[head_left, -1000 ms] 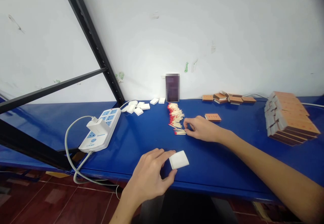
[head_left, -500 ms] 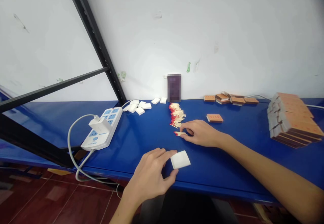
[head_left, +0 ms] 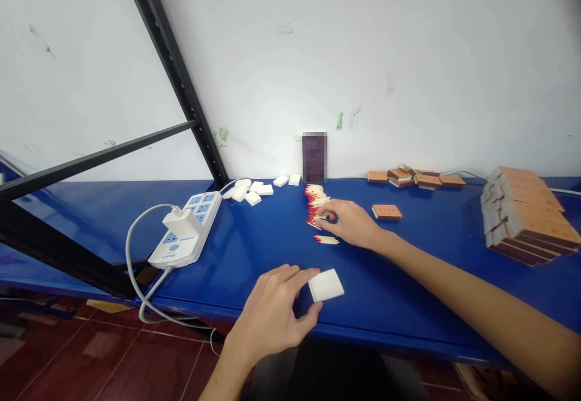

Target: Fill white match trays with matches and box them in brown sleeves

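My left hand (head_left: 284, 304) grips a small white matchbox tray (head_left: 327, 285) by its left end, thumb and fingers on opposite sides, near the table's front edge. At the pile of red-headed matches (head_left: 316, 197), my right hand (head_left: 349, 222) has thumb and fingertips closed together on matches at the pile's near right side. How many it pinches cannot be seen. A small separate bunch of matches (head_left: 325, 240) lies on the blue table (head_left: 258, 237), between the pile and the tray.
White trays (head_left: 253, 198) lie at the back left, near a power strip (head_left: 186, 231) with a plugged-in charger. One matchbox (head_left: 387, 211) lies right of my right hand; several matchboxes (head_left: 426, 179) sit behind it. A large matchbox stack (head_left: 526, 213) stands far right. A pixelated dark panel (head_left: 315, 157) stands behind the pile.
My right hand has let go of the small bunch of matches and moved up and away to the pile. My left hand still holds the tray in about the same place.
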`<move>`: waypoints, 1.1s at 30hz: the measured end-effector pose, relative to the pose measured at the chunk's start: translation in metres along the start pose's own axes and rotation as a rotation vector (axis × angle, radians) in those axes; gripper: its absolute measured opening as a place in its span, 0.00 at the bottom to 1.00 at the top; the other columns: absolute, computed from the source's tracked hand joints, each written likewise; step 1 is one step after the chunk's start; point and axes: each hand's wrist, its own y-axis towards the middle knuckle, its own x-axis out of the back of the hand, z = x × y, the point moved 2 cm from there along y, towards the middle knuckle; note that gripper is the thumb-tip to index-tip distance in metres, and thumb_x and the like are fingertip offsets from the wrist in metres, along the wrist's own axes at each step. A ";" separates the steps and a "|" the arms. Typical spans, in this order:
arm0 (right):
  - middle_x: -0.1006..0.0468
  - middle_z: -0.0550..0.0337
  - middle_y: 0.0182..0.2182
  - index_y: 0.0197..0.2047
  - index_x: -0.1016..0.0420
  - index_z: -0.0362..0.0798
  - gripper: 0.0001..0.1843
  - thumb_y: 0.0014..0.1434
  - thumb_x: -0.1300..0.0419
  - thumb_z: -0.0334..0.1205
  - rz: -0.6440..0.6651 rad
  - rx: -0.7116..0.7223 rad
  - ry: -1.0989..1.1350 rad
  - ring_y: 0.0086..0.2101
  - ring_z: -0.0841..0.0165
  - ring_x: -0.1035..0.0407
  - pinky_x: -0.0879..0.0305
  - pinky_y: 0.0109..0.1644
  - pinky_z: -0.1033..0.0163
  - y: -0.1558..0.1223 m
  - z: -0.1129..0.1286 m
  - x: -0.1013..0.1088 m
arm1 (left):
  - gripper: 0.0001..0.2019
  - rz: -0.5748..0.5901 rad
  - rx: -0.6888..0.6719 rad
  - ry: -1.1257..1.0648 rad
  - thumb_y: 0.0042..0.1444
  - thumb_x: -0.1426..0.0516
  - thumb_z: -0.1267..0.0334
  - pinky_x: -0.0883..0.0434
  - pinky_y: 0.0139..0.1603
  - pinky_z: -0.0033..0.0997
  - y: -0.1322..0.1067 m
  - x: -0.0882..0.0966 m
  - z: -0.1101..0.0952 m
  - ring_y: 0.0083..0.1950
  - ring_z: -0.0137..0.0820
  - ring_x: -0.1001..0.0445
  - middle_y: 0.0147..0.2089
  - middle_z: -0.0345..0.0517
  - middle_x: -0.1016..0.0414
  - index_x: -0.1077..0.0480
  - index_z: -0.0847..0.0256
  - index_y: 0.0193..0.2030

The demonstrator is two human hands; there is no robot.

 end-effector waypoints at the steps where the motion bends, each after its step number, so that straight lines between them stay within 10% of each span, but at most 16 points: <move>1: 0.23 0.61 0.33 0.36 0.22 0.51 0.14 0.63 0.41 0.51 0.007 0.002 -0.010 0.32 0.69 0.32 0.48 0.32 0.65 0.002 0.000 0.000 | 0.23 0.002 0.000 -0.003 0.58 0.39 0.63 0.29 0.53 0.44 0.000 0.000 0.000 0.45 0.42 0.25 0.40 0.46 0.24 0.30 0.56 0.61; 33: 0.22 0.54 0.38 0.43 0.18 0.48 0.14 0.68 0.45 0.43 0.148 0.255 0.076 0.37 0.65 0.29 0.37 0.41 0.62 -0.015 -0.003 0.008 | 0.23 -0.016 0.003 0.026 0.58 0.39 0.62 0.27 0.49 0.42 -0.001 0.000 -0.001 0.44 0.42 0.25 0.37 0.46 0.24 0.29 0.56 0.61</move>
